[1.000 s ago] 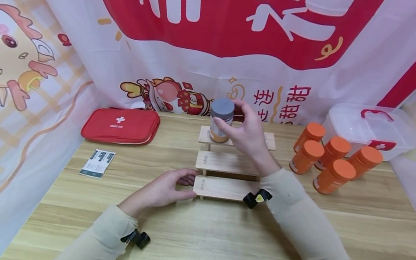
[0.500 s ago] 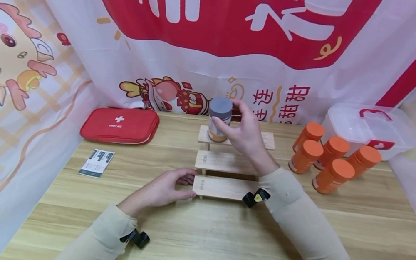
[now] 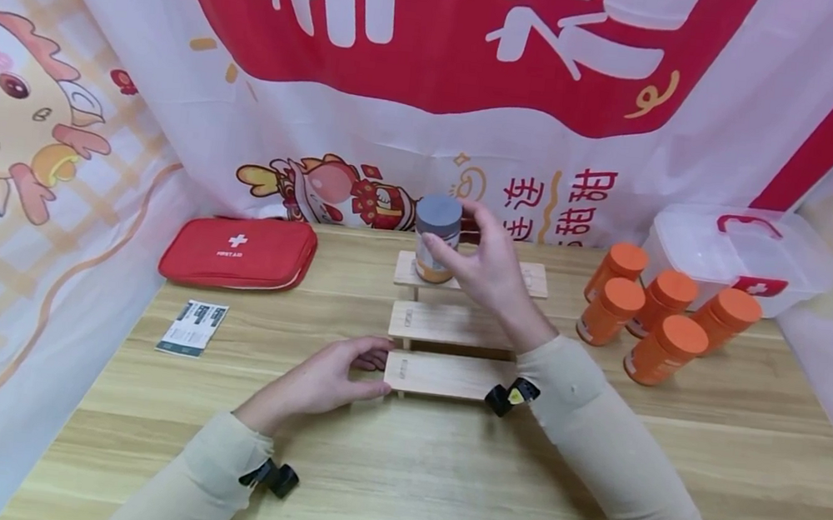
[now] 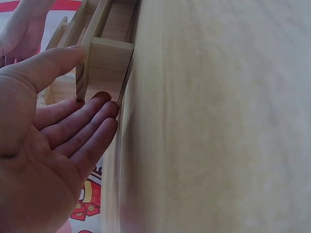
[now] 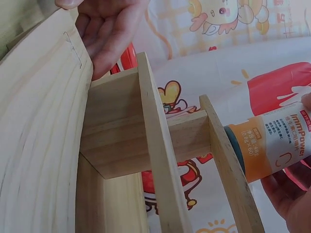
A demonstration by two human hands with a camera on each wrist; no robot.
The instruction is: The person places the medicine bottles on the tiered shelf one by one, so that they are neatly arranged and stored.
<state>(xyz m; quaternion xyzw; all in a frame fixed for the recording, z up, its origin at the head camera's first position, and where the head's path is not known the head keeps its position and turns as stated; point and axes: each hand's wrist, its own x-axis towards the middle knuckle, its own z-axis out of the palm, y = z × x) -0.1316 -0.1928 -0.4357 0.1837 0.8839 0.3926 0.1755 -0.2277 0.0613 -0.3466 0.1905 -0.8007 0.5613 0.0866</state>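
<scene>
On top step of wooden rack (image 3: 471,274): grey-capped bottle (image 3: 438,239) lowered slightly since a second ago, apparently seated now, base contact unclear; right hand (image 3: 487,268) still gripping it; left hand (image 3: 330,379) unchanged, fingers straight, steadying bottom step

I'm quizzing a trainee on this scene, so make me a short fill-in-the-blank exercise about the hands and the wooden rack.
1. The right hand holds a grey-lidded bottle on the ____ step of the three-step wooden rack.
2. The left hand touches the rack's ____ step.
3. The five loose bottles have ____ lids.
4. The red zip pouch bears a white ____.

Missing words: top; lowest; orange; cross
</scene>
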